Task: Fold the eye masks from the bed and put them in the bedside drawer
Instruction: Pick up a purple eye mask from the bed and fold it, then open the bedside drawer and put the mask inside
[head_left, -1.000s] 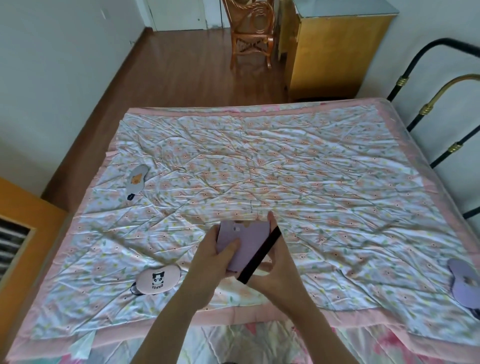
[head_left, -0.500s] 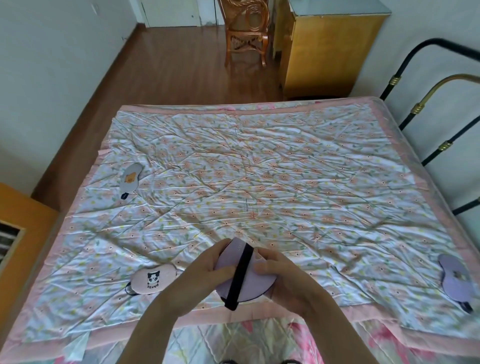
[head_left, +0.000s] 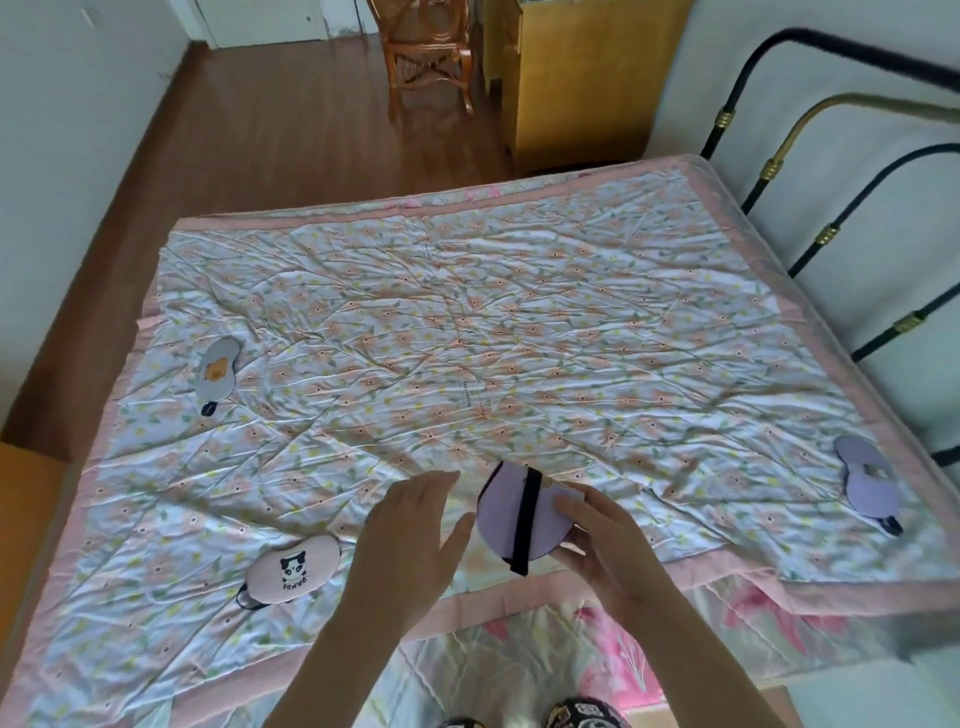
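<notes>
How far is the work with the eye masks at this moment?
Done: one lilac eye mask looks folded in half, strap across it. In hand: the right hand holds it; the left hand is open beside it. Left: the panda mask, the grey mask and the purple mask lie unfolded on the bed. No drawer is in view.

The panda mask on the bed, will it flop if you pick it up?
Probably a bit. The panda mask looks like soft padded cloth lying flat on the bedspread, so it should bend and feel light. Its dark strap lies loose at one end and would likely dangle. It seems unlikely to roll or break.
</notes>
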